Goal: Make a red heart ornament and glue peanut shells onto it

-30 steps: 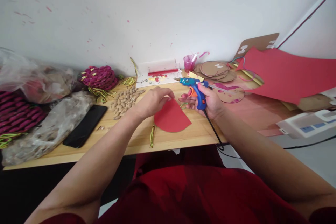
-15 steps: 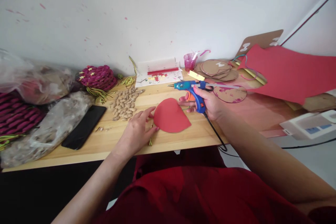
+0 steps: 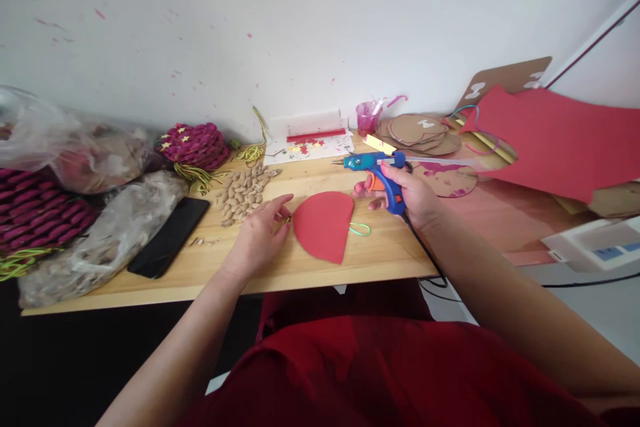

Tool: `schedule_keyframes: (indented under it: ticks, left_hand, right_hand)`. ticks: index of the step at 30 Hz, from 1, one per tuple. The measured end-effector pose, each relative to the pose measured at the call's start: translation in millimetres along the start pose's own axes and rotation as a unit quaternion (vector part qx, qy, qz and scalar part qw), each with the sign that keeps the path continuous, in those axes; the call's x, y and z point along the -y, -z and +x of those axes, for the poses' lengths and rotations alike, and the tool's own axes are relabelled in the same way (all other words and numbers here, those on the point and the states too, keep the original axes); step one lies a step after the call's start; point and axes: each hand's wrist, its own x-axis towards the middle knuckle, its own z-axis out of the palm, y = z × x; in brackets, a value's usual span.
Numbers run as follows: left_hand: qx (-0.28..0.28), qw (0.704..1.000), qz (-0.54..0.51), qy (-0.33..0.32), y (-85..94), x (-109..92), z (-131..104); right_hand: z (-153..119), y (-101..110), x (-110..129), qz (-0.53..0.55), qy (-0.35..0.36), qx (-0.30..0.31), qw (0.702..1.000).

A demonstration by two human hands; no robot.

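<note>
A red paper piece (image 3: 323, 225), rounded on the left and straight-cut on the right, lies on the wooden table in front of me. From its right edge a green cord loop (image 3: 360, 229) sticks out. My left hand (image 3: 263, 232) is at the paper's left edge, its thumb and a finger pinched around something small and dark that I cannot make out. In my right hand (image 3: 415, 193) is a blue hot glue gun (image 3: 373, 161) with an orange trigger, its nozzle pointing left above the table. A clear glue stick (image 3: 445, 161) protrudes from its back.
Peanuts (image 3: 243, 195) lie behind my left hand, beside a black phone (image 3: 169, 237) and plastic bags (image 3: 117, 227). Confetti stars (image 3: 313, 146), a pink cup (image 3: 367, 119) and cardboard discs (image 3: 420, 133) stand at the back. Red sheet (image 3: 555, 140) is right. The gun's cord (image 3: 425, 250) crosses the table's front edge.
The red paper has turned, its straight edge now facing right, and the green loop has come into view. My left hand has left the paper's face; my right hand has moved slightly right with the glue gun.
</note>
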Motion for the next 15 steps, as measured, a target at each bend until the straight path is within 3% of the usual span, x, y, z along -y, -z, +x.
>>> schedule_keyframes:
  ticks: [7, 10, 15]
  left_hand:
    - [-0.068, 0.986, 0.141, -0.053, 2.9, 3.3, 0.7]
    - [-0.114, 0.984, 0.111, -0.081, 2.8, -3.9, -3.1]
    - [-0.046, 0.997, -0.012, -0.063, -7.5, -18.1, -7.1]
  right_hand:
    - [-2.2, -6.2, -4.8, 0.014, -0.006, -0.002, 1.000]
    - [-1.9, -5.6, -5.4, 0.004, -0.012, -0.001, 1.000]
    - [-2.1, -4.7, -5.6, -0.013, -0.012, 0.008, 1.000]
